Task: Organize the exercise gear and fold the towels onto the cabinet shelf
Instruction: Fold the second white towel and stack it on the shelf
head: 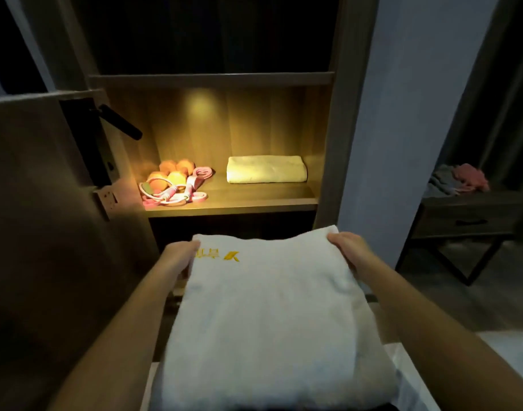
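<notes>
Folded white towel (pixel 272 307) fills lower centre, held flat, logo up, likely so folds survive trip. Left hand (pixel 177 256), right hand (pixel 347 250): each grip clasping a far corner, rest of towel trailing back between forearms. Lit cabinet shelf (pixel 254 200) mid-frame above: pale folded towel (pixel 266 169) on right half, pink skipping rope (pixel 174 185) with orange gear bundled left, so stacking on the pale one looks likeliest

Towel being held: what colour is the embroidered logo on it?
The logo is yellow, on the white towel; the head view shows it.
</notes>
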The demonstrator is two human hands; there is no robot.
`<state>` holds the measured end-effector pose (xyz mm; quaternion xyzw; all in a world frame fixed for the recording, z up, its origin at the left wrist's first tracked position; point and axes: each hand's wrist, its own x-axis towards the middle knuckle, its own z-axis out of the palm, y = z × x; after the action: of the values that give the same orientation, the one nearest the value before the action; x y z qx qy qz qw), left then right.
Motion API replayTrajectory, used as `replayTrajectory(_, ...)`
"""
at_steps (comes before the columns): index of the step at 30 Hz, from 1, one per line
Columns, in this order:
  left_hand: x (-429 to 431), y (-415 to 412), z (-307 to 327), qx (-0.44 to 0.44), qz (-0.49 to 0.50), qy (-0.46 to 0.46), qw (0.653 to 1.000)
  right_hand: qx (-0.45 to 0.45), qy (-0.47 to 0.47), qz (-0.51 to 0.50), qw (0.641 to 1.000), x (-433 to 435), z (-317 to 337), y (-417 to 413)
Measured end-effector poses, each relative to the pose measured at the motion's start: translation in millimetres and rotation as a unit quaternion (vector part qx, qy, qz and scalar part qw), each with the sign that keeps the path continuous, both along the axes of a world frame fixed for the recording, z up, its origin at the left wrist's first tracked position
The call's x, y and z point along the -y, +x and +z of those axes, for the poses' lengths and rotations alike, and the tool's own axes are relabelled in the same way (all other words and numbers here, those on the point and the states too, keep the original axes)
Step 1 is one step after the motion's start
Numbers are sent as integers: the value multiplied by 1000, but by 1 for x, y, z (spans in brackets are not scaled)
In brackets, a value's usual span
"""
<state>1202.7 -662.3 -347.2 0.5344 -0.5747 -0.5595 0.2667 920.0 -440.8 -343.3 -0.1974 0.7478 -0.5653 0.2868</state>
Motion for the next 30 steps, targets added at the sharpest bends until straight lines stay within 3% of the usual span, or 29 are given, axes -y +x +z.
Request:
replayTrajectory(4, 7, -18, -64, 107, -4, 87, 991, 44, 181, 34, 982, 21, -44, -11)
replayTrajectory(9, 9, -27, -85, 109, 39, 113, 987, 8, 264, 32, 964, 34, -83, -15)
replayTrajectory(15, -5, -24, -89, 145, -9, 146, 979, 1, 316, 82, 945, 32, -91, -1)
replayTrajectory(21, -35, 8, -77, 230, -64, 139, 961, 3, 292, 118, 949, -4, -71, 16)
replayTrajectory(23, -43, 17, -74, 239, -75, 66, 966, -32, 279, 120, 952, -16, -68, 23)
replayTrajectory(26, -51, 12, -65, 138, -21, -148, 979, -164, 206, 63, 963, -21, -60, 30)
replayTrajectory(28, -51, 6, -55, 20, 4, -175, 984, -216, 106, 34, 970, -18, -54, 29)
replayTrajectory(30, -38, 1, -50, -56, 4, -162, 985, -201, 41, 34, 978, -14, -48, 20)
